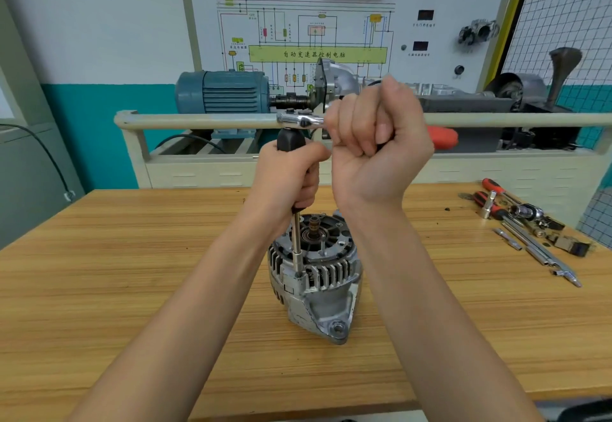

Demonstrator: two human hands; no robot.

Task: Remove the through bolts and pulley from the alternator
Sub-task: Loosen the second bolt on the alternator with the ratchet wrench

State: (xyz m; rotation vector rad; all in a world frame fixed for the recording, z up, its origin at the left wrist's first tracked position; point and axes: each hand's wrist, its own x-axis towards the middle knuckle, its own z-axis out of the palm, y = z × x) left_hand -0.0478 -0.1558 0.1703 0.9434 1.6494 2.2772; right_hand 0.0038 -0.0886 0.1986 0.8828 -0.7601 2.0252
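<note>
The alternator is standing on end near the middle of the wooden workbench, its vented housing facing up and its shaft end showing at the top. The left hand is gripping the black handle of a driver held upright, whose steel shank is running down to a bolt at the near-left rim of the housing. The right hand is clenched around the handle of a ratchet lying level across the top of the driver, its red end sticking out to the right. A scatter of loose tools is lying at the far right of the bench.
</note>
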